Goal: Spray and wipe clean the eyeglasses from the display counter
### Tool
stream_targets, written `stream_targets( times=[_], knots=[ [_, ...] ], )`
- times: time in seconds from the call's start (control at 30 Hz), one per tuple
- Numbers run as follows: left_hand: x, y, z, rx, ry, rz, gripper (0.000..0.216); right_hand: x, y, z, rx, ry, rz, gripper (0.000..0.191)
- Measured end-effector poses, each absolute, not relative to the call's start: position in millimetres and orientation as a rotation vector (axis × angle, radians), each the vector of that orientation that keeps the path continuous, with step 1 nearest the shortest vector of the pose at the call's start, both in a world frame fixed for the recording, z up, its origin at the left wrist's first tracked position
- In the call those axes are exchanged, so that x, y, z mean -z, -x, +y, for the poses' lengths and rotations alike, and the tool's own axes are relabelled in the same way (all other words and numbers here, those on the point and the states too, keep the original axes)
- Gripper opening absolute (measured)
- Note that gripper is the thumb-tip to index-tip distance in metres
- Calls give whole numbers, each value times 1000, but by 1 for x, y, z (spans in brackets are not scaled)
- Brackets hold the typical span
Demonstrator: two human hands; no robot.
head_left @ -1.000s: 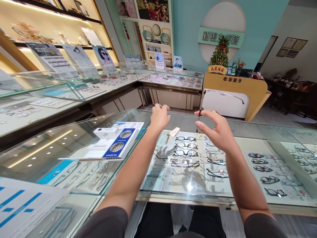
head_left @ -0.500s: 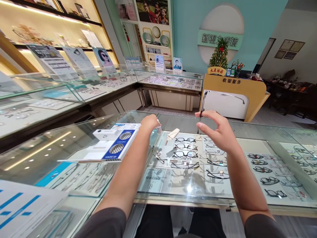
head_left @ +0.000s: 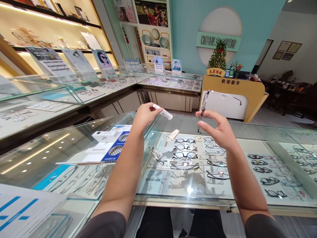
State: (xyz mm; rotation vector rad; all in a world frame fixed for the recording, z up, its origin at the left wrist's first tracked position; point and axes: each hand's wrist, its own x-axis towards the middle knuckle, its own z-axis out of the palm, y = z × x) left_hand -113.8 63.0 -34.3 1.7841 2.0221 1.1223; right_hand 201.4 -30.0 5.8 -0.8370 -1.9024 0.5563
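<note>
- Spanning the lower view, glass counter (head_left: 74, 145): taken as the reference for every place below. Its near edge is partly covered by the forearms.
- Left hand (head_left: 145, 115): raised above the counter's far left part, fingers closed together around a small white bottle (head_left: 163, 113). The palm is turned away and cannot be seen.
- Small white bottle: held clear of the counter glass and tilted, with its free end pointed right and slightly down. The end within the fingers is partly hidden, and any label is too small to be read.
- Right hand (head_left: 219, 130): raised above the counter's far middle, thumb and forefinger pinched on a spectacle frame (head_left: 205, 99). The remaining fingers are bent loosely and kept apart.
- Spectacle frame: held above the counter's far edge and seen almost edge-on, so the lenses are hard to make out. One thin temple is seen stretching right; the other cannot be told.
- Pale folded item (head_left: 172, 135): laid on the counter top, between the two hands and below them. What it is cannot be told.
- Blue-and-white box (head_left: 116, 149) and white box (head_left: 105, 135): set on the counter top, left of the left forearm, by which the blue box's right corner is covered.
- Rows of frames (head_left: 184, 147): laid out under the counter glass and blurred by reflections. Those on the right are partly covered by the right forearm.
</note>
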Motion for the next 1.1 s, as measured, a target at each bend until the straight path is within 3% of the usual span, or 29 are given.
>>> stream_targets(
  times=[0.13,0.33,0.73,1.1],
  knots=[
    [24,100,50,-1721,-1505,1455,37,-4,-203,-25,-571,844,-1859,21],
    [8,76,33,-1924,-1203,929,44,-4,-204,-23,-639,813,-1830,19],
    [-8,40,-4,-1364,-1257,597,40,-3,-204,-19,-785,759,-1796,20],
    [2,28,-2,-1225,-1307,524,50,-9,-204,-21,-1018,733,-1781,18]
  ],
)
